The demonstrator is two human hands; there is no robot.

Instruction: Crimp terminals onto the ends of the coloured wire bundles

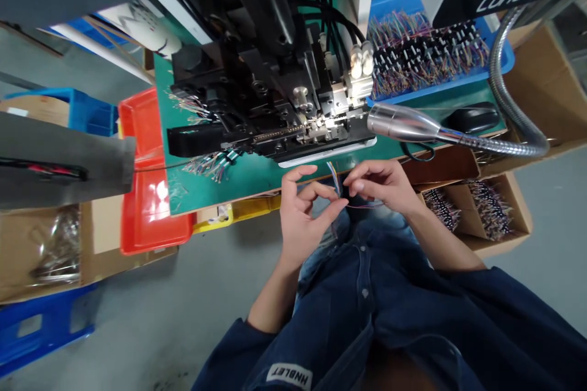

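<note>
Left hand: the left hand (302, 220) is curled, its thumb and forefinger coming together at the lower part of the thin wire bundle (336, 180); the strands are too fine to show whether it has a firm pinch.

Right hand: the right hand (378, 186) is mostly closed, its fingertips pinching the strands from the other side, with a fine pinkish wire running beneath it.

Wire bundle: it stands almost upright between the hands, over the person's lap and just off the front edge of the bench (238, 192), its strands blue, yellow, red and other colours.

Handling: the wires look very light, thin and limp, likely to splay and slip, so the surest hold is a close fingertip pinch near the strand ends, or the bundle gathered together.

Things nearby: a black crimping machine (275, 91) sits on the green bench mat directly ahead, with loose coloured wires (211, 166) beside it.

Rest: a blue tray (458, 84) holds many wires with black terminals; a chrome gooseneck lamp (403, 123) arches over the bench beside a black computer mouse (472, 117). A red tray (153, 238) sits to the left, and a cardboard box (499, 220) of wired terminals sits to the right.
</note>
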